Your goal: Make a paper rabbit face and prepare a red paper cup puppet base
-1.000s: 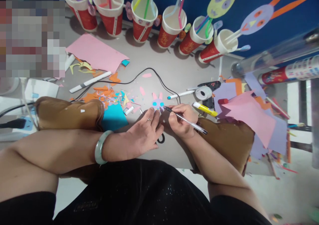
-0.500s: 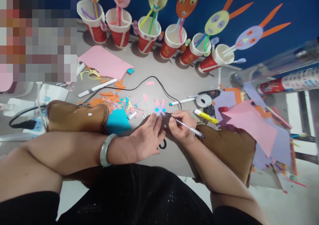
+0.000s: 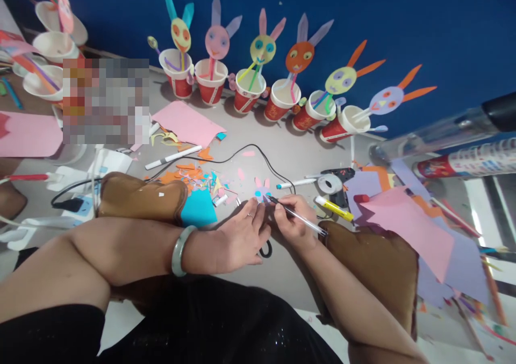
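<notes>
A small lilac paper rabbit face (image 3: 263,198) with pink ears and blue eyes lies on the table. My left hand (image 3: 241,240) rests over its lower part, fingers stretched out flat and holding nothing. Pinched in my right hand (image 3: 297,221) is a clear-barrelled pen (image 3: 300,219), its dark tip at the right side of the face. The lower part of the face is hidden by my fingers. A black loop (image 3: 265,250), perhaps a scissors handle, pokes out under my left hand.
Red-and-white paper cups (image 3: 282,101) with rabbit figures line the blue wall. Paper scraps (image 3: 189,176) and a white marker (image 3: 173,157) lie left. A tape roll (image 3: 329,183), yellow marker (image 3: 334,208) and paper sheets sit right. Brown cushions (image 3: 371,262) flank my arms. A black cable crosses behind.
The camera view has tilted up, so the cups and table things appear lower and more of the wall shows. My hands and the pen keep nearly the same place at the rabbit face.
</notes>
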`<state>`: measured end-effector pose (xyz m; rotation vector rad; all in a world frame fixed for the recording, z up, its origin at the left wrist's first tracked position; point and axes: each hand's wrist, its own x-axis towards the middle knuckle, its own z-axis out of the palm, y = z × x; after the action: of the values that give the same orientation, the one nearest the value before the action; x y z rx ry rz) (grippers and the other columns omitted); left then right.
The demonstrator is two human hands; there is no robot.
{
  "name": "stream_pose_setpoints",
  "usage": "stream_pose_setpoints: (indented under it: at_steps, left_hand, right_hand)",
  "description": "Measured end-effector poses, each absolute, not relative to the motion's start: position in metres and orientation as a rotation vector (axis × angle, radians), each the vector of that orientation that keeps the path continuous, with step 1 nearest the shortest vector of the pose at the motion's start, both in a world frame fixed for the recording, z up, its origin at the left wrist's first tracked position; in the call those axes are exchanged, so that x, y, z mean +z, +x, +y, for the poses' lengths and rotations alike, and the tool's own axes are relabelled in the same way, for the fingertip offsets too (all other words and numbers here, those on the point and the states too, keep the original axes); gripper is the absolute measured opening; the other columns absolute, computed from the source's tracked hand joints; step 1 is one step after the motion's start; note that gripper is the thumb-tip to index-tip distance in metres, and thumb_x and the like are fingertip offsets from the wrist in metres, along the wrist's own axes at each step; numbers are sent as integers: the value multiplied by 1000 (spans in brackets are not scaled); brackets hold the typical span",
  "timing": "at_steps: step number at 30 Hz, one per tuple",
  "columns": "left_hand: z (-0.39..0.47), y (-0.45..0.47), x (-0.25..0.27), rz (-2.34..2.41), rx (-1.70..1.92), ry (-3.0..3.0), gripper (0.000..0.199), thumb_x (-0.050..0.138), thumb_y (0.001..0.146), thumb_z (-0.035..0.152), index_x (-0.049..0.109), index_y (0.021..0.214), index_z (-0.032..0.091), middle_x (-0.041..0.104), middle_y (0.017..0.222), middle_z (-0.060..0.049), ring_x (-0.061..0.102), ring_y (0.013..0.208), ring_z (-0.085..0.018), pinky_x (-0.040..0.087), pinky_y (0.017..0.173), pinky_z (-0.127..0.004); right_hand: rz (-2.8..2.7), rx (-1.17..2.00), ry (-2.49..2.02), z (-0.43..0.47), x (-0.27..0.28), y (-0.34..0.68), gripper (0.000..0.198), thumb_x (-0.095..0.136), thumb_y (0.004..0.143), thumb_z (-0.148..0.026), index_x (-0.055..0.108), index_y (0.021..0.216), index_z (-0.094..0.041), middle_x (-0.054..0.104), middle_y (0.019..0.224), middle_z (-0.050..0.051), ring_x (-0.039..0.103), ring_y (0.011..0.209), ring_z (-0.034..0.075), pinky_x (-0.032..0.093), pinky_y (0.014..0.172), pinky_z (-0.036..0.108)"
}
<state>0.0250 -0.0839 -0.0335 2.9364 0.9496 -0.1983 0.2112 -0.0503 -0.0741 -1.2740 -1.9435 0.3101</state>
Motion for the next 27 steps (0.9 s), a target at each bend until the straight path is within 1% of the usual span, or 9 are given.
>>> stream_pose_setpoints:
  at_steps: [6, 10, 16, 23, 27]
  left_hand:
    - [-81, 25, -29, 911, -280, 2937, 79, 56, 92, 69, 59, 142, 8, 54, 149, -29, 48, 145, -41, 30, 122, -57]
    - [-82, 25, -30, 910, -237, 2954, 79, 56, 92, 69, 60, 140, 6, 55, 148, -29, 50, 143, -40, 28, 122, -57]
    - [-83, 24, -31, 920, -209, 2945, 79, 59, 90, 69, 60, 140, 7, 57, 147, -27, 48, 144, -39, 29, 121, -56]
    - [-82, 25, -29, 920, -235, 2960, 79, 57, 92, 68, 59, 142, 7, 54, 150, -27, 46, 146, -39, 30, 123, -55]
    - [-82, 25, -28, 924, -287, 2952, 79, 56, 93, 68, 58, 143, 7, 56, 148, -26, 47, 145, -39, 30, 123, -55]
  right_hand:
    - [-1959, 290, -1292, -50, -75, 212, 5, 61, 89, -29, 61, 89, -24, 70, 68, -1, 67, 54, 16, 56, 52, 27]
    - [-1964, 281, -1266, -49, -74, 211, 3, 61, 88, -26, 61, 89, -24, 70, 66, -1, 67, 54, 16, 56, 52, 27]
    - [-1956, 323, -1286, -49, -72, 211, 2, 60, 88, -26, 60, 88, -24, 68, 64, -2, 65, 52, 15, 55, 51, 27]
    - [-1964, 305, -1290, -50, -71, 211, 5, 59, 89, -29, 60, 86, -24, 68, 64, -2, 65, 52, 16, 55, 51, 27]
    - [-1959, 309, -1283, -50, -69, 210, 3, 61, 89, -27, 61, 88, -23, 69, 66, -2, 66, 53, 15, 56, 52, 26]
